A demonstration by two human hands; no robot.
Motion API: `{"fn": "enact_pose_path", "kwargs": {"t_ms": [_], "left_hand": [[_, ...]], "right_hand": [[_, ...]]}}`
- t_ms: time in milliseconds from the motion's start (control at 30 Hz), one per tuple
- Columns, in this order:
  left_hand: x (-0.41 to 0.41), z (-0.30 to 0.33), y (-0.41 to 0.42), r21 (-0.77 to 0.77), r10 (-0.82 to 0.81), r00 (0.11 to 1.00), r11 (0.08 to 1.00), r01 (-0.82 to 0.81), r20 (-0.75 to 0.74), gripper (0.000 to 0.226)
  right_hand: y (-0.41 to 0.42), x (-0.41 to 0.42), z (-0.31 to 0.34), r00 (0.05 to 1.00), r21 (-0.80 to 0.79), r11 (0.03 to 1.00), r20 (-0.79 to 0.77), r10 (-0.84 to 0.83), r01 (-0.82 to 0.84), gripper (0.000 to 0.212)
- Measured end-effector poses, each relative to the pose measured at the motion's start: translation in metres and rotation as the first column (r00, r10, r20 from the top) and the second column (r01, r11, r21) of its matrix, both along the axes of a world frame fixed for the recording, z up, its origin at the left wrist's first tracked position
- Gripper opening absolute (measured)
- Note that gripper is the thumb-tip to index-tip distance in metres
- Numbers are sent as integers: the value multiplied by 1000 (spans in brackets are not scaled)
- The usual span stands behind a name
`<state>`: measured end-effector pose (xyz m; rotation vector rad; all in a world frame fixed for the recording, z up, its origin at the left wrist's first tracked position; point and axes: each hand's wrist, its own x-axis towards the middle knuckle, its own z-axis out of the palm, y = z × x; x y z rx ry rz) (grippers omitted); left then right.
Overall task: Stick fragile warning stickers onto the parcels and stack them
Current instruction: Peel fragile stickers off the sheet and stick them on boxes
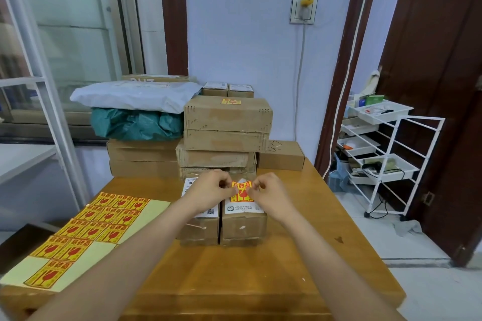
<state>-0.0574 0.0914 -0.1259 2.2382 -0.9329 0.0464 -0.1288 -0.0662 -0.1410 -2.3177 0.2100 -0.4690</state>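
Pinching one fragile sticker between them, left grip and right grip hover above the parcel

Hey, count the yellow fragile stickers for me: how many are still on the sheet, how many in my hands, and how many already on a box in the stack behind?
Stickers on the sheet: 12
Sticker pinched between the left hand and the right hand: 1
Sticker on the top box of the stack: 1
Total: 14
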Motion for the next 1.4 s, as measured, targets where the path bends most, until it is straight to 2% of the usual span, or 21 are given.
{"fn": "enact_pose_path", "kwargs": {"t_ms": [300, 467, 833, 1167, 1400], "left_hand": [[-1, -5, 7, 28, -48, 999, 999, 47, 12, 25], [-1, -6, 5, 4, -2, 1000, 1000, 2, -22, 30], [-3, -1, -5, 32, 104, 994, 994, -105, 41, 24], [4, -1, -7, 92, 79, 995, 992, -85, 66, 22], [12, -2, 3, 76, 19, 999, 997, -17, -36, 12]], "right_hand": [[0, -3, -5, 999, -173, 985, -51, 14, -23, 17], [0, -3, -5, 999, -212, 977, -47, -16, 6, 39], [8, 3, -2, 990, -261, 961, -83, -113, 88, 47], [11, 6, 2, 990, -290, 953, -81, -112, 84, 47], [-1, 3, 1, 999, -143, 989, -31, -37, 32, 41]]}}
